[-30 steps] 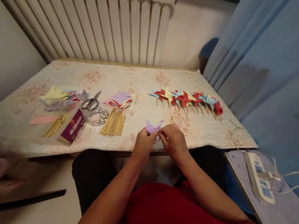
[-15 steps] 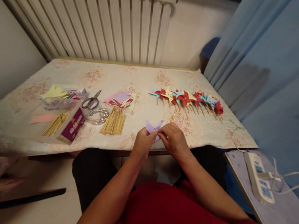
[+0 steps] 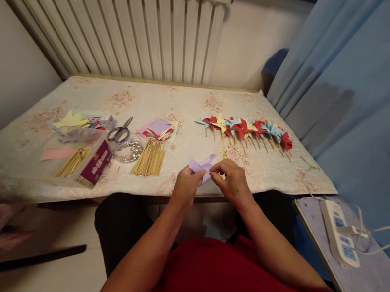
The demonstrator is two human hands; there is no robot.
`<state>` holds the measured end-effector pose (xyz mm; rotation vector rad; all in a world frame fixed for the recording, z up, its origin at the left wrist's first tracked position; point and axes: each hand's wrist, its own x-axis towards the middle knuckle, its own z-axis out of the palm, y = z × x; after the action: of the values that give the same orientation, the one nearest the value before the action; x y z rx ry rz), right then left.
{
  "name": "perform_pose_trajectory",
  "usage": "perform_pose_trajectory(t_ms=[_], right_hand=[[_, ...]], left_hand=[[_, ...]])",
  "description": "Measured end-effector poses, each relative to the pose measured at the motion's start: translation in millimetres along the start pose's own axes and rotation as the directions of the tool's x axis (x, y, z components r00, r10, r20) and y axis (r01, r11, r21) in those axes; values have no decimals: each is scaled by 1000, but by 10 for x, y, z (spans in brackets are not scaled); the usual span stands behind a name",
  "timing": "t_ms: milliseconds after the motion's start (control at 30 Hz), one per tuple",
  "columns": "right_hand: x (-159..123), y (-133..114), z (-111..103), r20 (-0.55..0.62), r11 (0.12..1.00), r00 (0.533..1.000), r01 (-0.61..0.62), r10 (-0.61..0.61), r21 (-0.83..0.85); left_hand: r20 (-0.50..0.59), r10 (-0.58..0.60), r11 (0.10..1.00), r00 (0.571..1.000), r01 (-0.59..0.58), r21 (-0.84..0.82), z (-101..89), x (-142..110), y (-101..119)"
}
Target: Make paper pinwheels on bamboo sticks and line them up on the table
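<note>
A light purple paper pinwheel (image 3: 202, 165), its folded blades standing up, is held over the table's front edge. My left hand (image 3: 186, 185) grips it from the left, thumb on top of the folds. At its right side my right hand (image 3: 231, 180) is closed in a pinch, thumb and forefinger together at the paper's middle. Whatever sits between those fingertips is too small to make out. Beyond my hands, to the left, lies a bundle of thin wooden sticks (image 3: 148, 159). Finished pinwheels on sticks (image 3: 241, 129), red, yellow and blue, lie in a row to the right.
Paper pieces (image 3: 157, 128), scissors (image 3: 120, 131), a round clear dish of small metallic pieces (image 3: 128, 150) and a plastic box (image 3: 95, 166) with sticks stand left on the flowered tablecloth (image 3: 187, 102). A power strip (image 3: 341, 233) rests on a stand at right.
My right hand has drawn slightly right, its fingertips leaving more of the purple pinwheel showing. My left hand keeps its hold in nearly the same place.
</note>
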<state>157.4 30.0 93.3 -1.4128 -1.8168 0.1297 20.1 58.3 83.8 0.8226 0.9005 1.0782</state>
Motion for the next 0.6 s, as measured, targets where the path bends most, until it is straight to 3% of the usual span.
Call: perform_pose_trajectory(t_ms=[600], right_hand=[[-1,4,20,25,999,1000,-5,4,35]], left_hand=[[14,35,992,999,-36,125,-48,51,-115]])
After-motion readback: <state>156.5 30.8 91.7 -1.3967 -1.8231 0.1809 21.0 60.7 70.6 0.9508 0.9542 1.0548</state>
